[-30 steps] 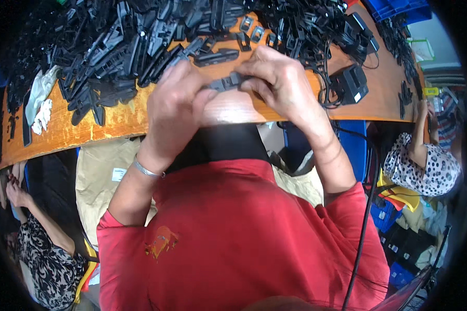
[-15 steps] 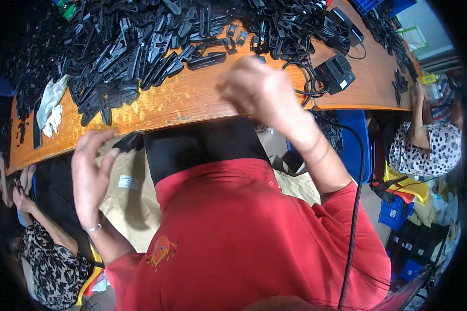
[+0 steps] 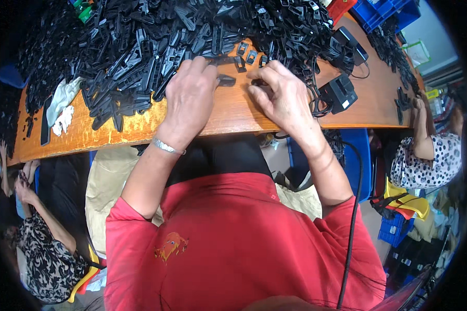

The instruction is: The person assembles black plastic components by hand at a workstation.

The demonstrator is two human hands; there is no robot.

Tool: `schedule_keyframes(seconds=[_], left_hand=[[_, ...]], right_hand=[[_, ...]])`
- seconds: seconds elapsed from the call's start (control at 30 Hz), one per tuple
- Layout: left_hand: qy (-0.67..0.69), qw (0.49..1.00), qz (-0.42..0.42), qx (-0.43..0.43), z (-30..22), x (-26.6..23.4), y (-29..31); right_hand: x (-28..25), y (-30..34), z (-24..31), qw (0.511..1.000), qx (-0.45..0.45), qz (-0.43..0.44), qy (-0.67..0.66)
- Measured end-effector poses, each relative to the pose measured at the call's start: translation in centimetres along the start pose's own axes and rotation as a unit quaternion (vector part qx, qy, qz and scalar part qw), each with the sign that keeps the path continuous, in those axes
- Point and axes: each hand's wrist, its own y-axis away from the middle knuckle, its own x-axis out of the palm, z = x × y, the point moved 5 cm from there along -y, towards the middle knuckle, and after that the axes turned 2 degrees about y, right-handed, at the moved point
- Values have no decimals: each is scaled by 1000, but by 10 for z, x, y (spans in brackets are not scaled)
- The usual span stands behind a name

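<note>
Left hand [image 3: 191, 96] palm down over the wooden table [image 3: 238, 111], fingers bent and close together; flat black part [image 3: 226, 80] lies at 2 o'clock from it, just beyond the fingers; cannot tell whether they grip it. Right hand [image 3: 283, 96] has thumb and forefinger curved, tips a little apart; a dark patch shows between them, too small to name, so its hold is unclear; flat part sits at about 10 o'clock from this hand, small black clips [image 3: 251, 56] at 11, black box [image 3: 341, 93] at 3. Heap of black parts [image 3: 135, 57] spreads at 10 o'clock from the left hand. Handling, by judgement: flat part looks light, stiff, slightly slick, plastic-like; thin edges could chip; best pinched across its long sides, near mid-length.
</note>
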Motion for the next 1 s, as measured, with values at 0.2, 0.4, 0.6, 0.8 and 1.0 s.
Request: schedule_keyframes(seconds=[0.2,0.4,0.6,0.8,1.0], left_hand=[[61,997,-29,22,-8,-7,27],[92,996,-9,2,-22,-16,43],[188,981,45,17,-18,-19,39],[99,988,54,102,-9,-19,21],[119,985,116,50,-3,-9,31]], right_hand=[[6,20,6,999,9,20,-32],[7,18,12,997,33,69,20],[8,14,10,994,40,101,32],[9,16,5,994,47,98,9],[8,22,10,994,28,52,-93]])
